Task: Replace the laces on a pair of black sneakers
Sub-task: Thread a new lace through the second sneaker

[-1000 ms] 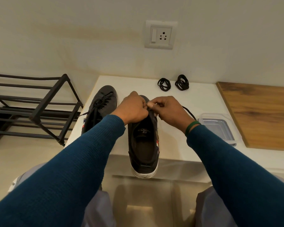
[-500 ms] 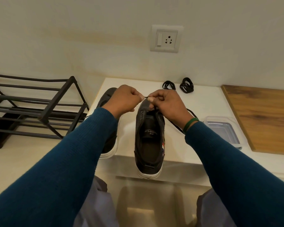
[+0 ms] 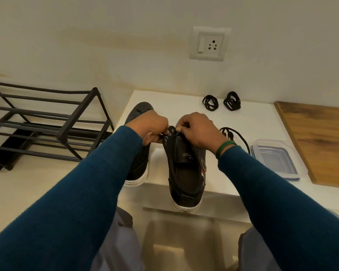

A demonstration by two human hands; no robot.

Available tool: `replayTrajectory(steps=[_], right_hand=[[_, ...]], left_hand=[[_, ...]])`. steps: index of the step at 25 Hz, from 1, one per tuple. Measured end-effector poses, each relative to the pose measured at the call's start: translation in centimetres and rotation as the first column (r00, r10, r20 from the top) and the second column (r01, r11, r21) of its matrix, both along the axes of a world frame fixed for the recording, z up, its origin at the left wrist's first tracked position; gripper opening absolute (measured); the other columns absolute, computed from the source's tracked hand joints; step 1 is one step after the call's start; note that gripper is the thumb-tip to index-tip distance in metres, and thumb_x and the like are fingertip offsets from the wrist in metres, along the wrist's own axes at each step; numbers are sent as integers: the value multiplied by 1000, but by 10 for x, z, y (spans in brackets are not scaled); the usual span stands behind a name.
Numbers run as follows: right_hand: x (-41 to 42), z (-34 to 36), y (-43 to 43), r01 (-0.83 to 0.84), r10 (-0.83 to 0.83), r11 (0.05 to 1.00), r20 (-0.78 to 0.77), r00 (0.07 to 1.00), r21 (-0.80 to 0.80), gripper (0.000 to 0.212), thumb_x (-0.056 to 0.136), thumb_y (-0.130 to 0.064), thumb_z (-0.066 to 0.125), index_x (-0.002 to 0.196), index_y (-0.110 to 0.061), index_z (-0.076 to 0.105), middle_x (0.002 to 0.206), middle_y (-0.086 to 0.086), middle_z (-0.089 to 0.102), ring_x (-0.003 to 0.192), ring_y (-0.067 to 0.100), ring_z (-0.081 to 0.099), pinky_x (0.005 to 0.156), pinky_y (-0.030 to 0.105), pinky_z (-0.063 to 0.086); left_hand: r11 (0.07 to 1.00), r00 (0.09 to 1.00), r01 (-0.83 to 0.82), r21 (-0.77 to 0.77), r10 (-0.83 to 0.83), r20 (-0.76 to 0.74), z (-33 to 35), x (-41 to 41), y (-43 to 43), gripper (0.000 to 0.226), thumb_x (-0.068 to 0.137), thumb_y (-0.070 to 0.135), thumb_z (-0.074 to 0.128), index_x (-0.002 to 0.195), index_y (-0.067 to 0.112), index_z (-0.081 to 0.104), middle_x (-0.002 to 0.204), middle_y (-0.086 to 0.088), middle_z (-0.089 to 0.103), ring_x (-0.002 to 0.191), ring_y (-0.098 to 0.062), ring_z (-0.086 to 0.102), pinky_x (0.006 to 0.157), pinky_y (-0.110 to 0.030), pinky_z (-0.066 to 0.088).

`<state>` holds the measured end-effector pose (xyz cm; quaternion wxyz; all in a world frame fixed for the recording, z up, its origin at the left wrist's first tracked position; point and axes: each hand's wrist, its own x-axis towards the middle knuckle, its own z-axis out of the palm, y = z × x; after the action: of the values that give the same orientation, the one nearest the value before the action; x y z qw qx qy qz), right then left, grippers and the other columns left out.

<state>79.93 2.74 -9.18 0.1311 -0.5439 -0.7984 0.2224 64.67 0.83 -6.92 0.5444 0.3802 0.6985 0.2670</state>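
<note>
Near shoe (image 3: 184, 173): lies on the table (image 3: 262, 122), heel overhanging the front edge, eyelets showing bare.
Left hand (image 3: 151, 128): fingers curled, pinching the left eyelet strip of the near shoe.
Right hand (image 3: 198, 130): thumb and forefinger pinched at the top eyelets; whether a lace end sits in the pinch cannot be told.
Second shoe (image 3: 139, 167): just left of the first, partly behind the left sleeve.
Loose lace (image 3: 241, 137): trails behind the right wrist.
Container (image 3: 276, 159): right of the lace.
Coiled laces (image 3: 210, 102): two bundles near the wall, untouched.
Risk 1: a hard pull probably tips the overhanging shoe off the edge.
Risk 2: the trailing lace may snag on the wrist.
</note>
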Motion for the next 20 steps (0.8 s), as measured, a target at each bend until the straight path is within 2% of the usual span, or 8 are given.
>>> replayTrajectory(steps=[4, 5, 7, 9, 11, 13, 17, 20], right_hand=[[0, 3, 2, -11, 10, 1000, -37, 999, -24, 14, 96, -26, 64, 100, -18, 75, 101, -1, 71, 99, 19, 63, 95, 43, 51], [0, 3, 1, -14, 12, 999, -58, 998, -32, 14, 95, -25, 64, 100, -18, 75, 100, -1, 71, 98, 19, 64, 93, 41, 52], [-3, 1, 0, -7, 7, 1000, -32, 999, -9, 13, 96, -25, 64, 98, -19, 75, 97, -1, 71, 95, 19, 63, 93, 43, 52], [-5, -2, -1, 9, -9, 1000, 1, 1000, 8, 12, 96, -26, 64, 96, -20, 74, 95, -2, 69, 94, 19, 62, 94, 47, 51], [-5, -2, 1, 21, -21, 1000, -7, 1000, -8, 12, 96, -26, 64, 96, -20, 74, 96, -2, 69, 94, 18, 62, 94, 47, 51], [-5, -2, 2, 19, -19, 1000, -15, 1000, -13, 12, 95, -27, 64, 95, -20, 73, 95, -2, 70, 93, 18, 62, 93, 46, 52], [-5, -4, 1, 31, -31, 1000, -64, 997, 3, 8, 90, -33, 71, 89, -25, 74, 88, -6, 69, 90, 16, 64, 88, 42, 54], [-2, -4, -1, 85, -85, 996, -177, 981, -6, 15, 85, -30, 77, 99, -24, 74, 85, -9, 68, 92, 14, 66, 85, 34, 53]], left_hand=[[999, 999, 1, 44, 0, -35, 0, 1, 1, 18, 96, -5, 47, 111, -6, 57, 110, -20, 65, 82, -24, 63, 70, -32, 57], [1000, 1000, 8, 15, -8, -16, 1, 1, 1, 24, 96, -7, 45, 116, -9, 58, 116, -22, 66, 81, -24, 64, 70, -31, 59], [999, 1000, 18, -27, -18, 7, 3, 1, 0, 33, 96, -11, 40, 125, -10, 55, 124, -23, 64, 77, -23, 64, 57, -27, 59], [1000, 1000, 24, -15, -24, 2, 2, 2, 1, 30, 95, -10, 42, 122, -9, 55, 117, -20, 66, 73, -21, 63, 48, -25, 55], [999, 999, 30, 40, -28, -44, 1, 1, 1, 17, 95, -5, 48, 110, -3, 56, 94, -13, 65, 68, -18, 61, 47, -24, 53], [997, 997, 21, 80, -15, -80, 0, 0, 1, 11, 96, -1, 50, 105, 3, 54, 81, -8, 59, 68, -18, 60, 50, -24, 53], [1000, 994, -24, 13, 23, 104, 3, -2, -4, 20, 98, -7, 41, 111, -9, 56, 93, -18, 65, 65, -23, 70, 50, -31, 59], [999, 998, 0, 32, -2, 66, 0, 2, -3, 25, 99, -5, 43, 118, -10, 59, 96, -19, 68, 65, -20, 70, 51, -26, 58]])
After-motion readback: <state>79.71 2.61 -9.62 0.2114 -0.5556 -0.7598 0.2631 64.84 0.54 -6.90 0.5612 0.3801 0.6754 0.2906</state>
